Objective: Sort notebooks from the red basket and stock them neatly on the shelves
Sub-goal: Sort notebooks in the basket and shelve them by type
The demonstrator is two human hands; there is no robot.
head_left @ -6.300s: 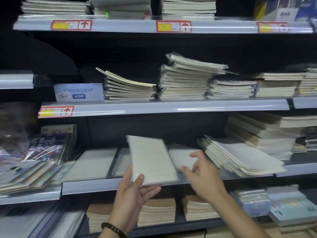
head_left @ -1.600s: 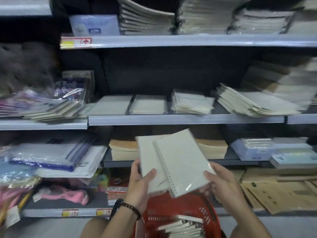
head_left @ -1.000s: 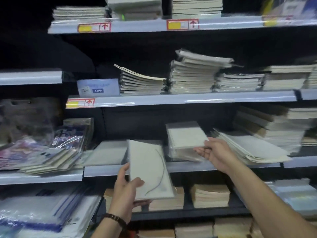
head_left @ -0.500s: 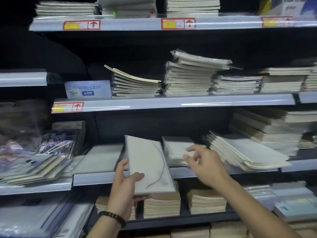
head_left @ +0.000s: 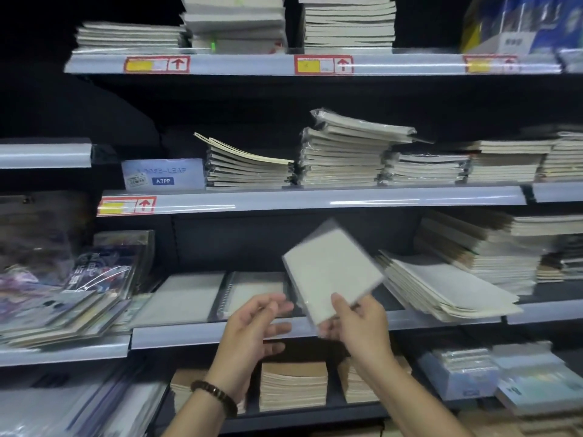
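Notebook (head_left: 331, 272) looks light, stiff, wrap-slick; right grip (head_left: 362, 326) pinches its lower edge. Left grip (head_left: 252, 323) hangs wide, empty.

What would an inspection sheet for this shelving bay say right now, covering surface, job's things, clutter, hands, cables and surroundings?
Surface: grey shelf at hand height, stock lying flat on it.
Job's things: wrapped notebook held tilted in the air in front of that shelf; flat notebooks already lying on it; red basket not in view.
Clutter: slumped stack to the right, fanned out and leaning; glossy magazines to the left, spread unevenly.
Hands: right hand grips the wrapped notebook's lower corner; left hand relaxed, holds nothing.
Cables: nothing seen.
Surroundings: upper stacks on the shelf above, price tag on its rail, brown stacks below.
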